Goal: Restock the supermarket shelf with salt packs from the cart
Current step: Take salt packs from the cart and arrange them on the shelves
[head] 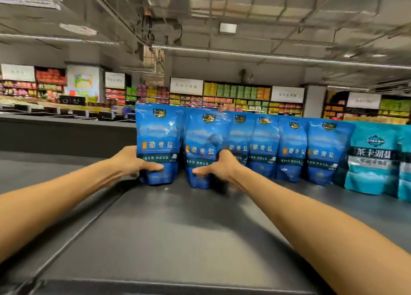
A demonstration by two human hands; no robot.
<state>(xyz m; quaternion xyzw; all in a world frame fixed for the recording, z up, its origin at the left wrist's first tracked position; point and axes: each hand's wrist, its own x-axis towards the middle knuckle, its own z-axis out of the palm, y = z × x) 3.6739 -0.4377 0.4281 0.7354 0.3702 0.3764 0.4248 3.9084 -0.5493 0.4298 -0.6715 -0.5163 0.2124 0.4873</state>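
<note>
Several blue salt packs stand upright in a row on the dark grey top shelf (169, 228). My left hand (133, 161) grips the leftmost blue salt pack (159, 134) at its lower left, thumb across the front. My right hand (220, 167) grips the second blue salt pack (203, 139) at its lower right, thumb across its front. Both packs stand on the shelf. More blue packs (293, 147) line up to the right. The cart is out of view.
Teal salt packs (373, 156) of another brand stand at the right end of the row. The shelf's front edge (178, 285) is near me. A lower grey shelf top (55, 134) lies to the left. Distant stocked shelves (235, 96) fill the background.
</note>
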